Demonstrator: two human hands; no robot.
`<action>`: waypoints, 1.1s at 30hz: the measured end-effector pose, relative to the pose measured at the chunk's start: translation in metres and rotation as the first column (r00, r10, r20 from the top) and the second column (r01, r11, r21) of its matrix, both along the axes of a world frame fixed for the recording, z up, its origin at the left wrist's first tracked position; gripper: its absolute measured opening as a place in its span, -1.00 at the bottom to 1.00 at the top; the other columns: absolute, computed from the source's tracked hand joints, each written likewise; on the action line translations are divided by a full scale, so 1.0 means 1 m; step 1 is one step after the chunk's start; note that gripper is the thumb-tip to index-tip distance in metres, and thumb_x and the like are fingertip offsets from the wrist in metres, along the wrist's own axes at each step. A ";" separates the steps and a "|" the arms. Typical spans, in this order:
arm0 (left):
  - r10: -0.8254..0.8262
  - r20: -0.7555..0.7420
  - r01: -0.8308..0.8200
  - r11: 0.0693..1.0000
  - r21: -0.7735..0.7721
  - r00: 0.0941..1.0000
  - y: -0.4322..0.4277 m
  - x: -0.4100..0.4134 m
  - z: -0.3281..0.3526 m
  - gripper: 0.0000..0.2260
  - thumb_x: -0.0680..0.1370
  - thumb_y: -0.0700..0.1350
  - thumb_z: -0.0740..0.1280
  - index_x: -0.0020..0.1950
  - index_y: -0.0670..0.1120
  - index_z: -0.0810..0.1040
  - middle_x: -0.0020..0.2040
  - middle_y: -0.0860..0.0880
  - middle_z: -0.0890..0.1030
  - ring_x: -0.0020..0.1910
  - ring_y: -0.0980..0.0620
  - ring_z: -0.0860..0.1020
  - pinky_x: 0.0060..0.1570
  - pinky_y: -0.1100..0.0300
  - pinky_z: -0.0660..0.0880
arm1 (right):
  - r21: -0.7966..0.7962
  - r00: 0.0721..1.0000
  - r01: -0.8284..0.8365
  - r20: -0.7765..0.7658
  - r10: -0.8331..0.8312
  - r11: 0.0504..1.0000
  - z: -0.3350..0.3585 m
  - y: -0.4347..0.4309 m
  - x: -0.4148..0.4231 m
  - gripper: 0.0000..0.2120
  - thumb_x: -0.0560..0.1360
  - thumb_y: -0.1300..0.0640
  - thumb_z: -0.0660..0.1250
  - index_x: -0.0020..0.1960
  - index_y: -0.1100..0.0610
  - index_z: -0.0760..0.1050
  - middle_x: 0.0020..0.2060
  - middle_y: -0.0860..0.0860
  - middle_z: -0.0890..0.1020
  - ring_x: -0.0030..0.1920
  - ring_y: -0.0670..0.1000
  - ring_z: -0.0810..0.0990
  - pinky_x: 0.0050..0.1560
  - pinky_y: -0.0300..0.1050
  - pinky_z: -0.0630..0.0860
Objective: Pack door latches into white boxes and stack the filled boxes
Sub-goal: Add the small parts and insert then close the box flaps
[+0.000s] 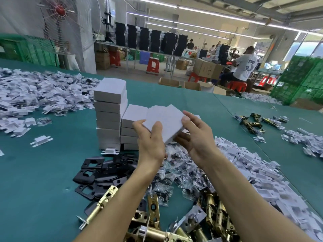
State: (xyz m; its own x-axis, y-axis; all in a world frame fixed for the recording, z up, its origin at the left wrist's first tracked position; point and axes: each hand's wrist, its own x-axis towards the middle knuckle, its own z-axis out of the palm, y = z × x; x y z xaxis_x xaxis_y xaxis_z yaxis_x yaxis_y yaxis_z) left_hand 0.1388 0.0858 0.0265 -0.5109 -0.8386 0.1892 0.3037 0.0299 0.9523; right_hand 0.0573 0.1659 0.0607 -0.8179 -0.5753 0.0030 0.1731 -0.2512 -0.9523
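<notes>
Two stacks [111, 112] stand done; left hand [150, 142] and right hand [195, 137] clamp their fingers round a closed box [166, 124] held aloft beside the shorter one, not yet stacked; many latches [209, 215] remain loose.

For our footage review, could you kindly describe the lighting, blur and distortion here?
Head view: ceiling strip lights give even light, faint shadows; the white box in the left hand and right hand is fairly sharp; the paper pile far left is smeared; the wide lens curves the table.
</notes>
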 end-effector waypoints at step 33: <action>0.118 0.161 -0.147 0.971 0.187 0.980 -0.059 -0.012 -0.017 -0.84 0.65 -0.12 0.19 -0.11 -0.04 0.46 -0.28 -0.02 0.52 -0.52 0.12 0.47 -0.51 0.19 0.35 | 0.613 0.826 0.035 -0.462 0.323 0.789 -0.001 -0.111 -0.037 -0.59 0.60 -0.15 0.22 -0.02 0.19 0.60 -0.24 0.07 0.57 -0.32 0.00 0.49 -0.33 -0.20 0.36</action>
